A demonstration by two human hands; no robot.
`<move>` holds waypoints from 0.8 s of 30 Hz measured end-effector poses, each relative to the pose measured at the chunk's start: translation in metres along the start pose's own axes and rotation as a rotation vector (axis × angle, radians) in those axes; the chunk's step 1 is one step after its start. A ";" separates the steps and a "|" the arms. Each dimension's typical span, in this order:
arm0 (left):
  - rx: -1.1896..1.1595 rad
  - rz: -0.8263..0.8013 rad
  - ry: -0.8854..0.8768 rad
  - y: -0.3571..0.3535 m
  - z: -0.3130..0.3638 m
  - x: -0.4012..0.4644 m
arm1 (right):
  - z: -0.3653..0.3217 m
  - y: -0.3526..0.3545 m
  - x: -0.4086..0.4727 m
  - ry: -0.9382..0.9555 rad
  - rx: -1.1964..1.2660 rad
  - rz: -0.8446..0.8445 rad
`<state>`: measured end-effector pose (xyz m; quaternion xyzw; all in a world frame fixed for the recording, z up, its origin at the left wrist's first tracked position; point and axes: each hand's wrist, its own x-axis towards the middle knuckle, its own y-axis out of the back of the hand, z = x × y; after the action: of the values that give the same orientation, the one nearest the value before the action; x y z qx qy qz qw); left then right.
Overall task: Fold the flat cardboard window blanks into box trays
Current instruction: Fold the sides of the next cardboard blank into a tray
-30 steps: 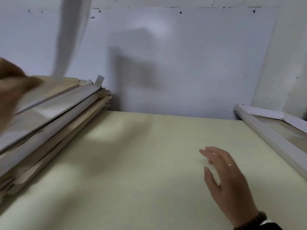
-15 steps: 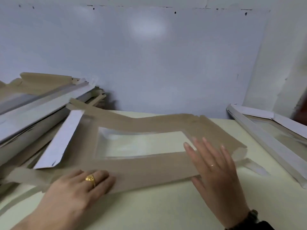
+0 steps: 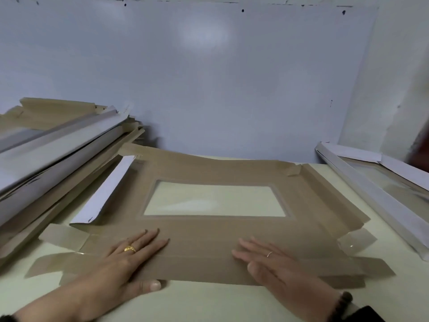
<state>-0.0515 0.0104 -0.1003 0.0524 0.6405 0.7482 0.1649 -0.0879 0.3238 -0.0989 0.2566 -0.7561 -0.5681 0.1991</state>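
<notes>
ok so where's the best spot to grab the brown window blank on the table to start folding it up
Probably the near long flap of the window blank, taken from the person's own side. Its edge lies free along the table front, and the left hand and right hand rest flat on it, the left thumb at that edge. The left side flap already stands up, white face showing.

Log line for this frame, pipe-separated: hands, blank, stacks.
left hand: flat on blank's near panel | right hand: flat on same panel | window blank: unfolded on table | blank stack: left | folded tray: right
</notes>
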 end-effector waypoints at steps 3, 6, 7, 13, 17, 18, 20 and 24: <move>-0.414 -0.019 0.046 0.015 -0.003 0.001 | 0.013 -0.004 0.002 -0.122 -0.019 -0.045; -0.299 0.105 0.168 0.006 -0.012 0.013 | 0.026 -0.003 0.002 -0.230 -0.072 -0.043; -0.132 0.158 0.239 0.000 -0.014 0.018 | 0.035 -0.003 0.001 -0.276 -0.082 -0.039; 0.009 0.244 0.518 -0.006 -0.039 0.031 | 0.090 0.008 -0.023 -0.554 -0.145 0.033; 0.011 0.273 0.679 -0.007 -0.057 0.032 | 0.116 0.010 -0.038 -0.696 -0.187 0.059; 0.004 0.269 0.719 -0.006 -0.061 0.030 | 0.119 0.010 -0.040 -0.731 -0.181 0.068; 0.008 0.256 0.762 -0.002 -0.062 0.026 | 0.122 0.011 -0.042 -0.800 -0.175 0.088; 0.086 0.315 0.766 0.003 -0.054 0.022 | 0.118 0.016 -0.043 -0.877 -0.221 0.144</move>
<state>-0.0883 -0.0340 -0.1098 -0.1256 0.6702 0.7023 -0.2044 -0.1265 0.4431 -0.1167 -0.0840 -0.7197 -0.6852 -0.0746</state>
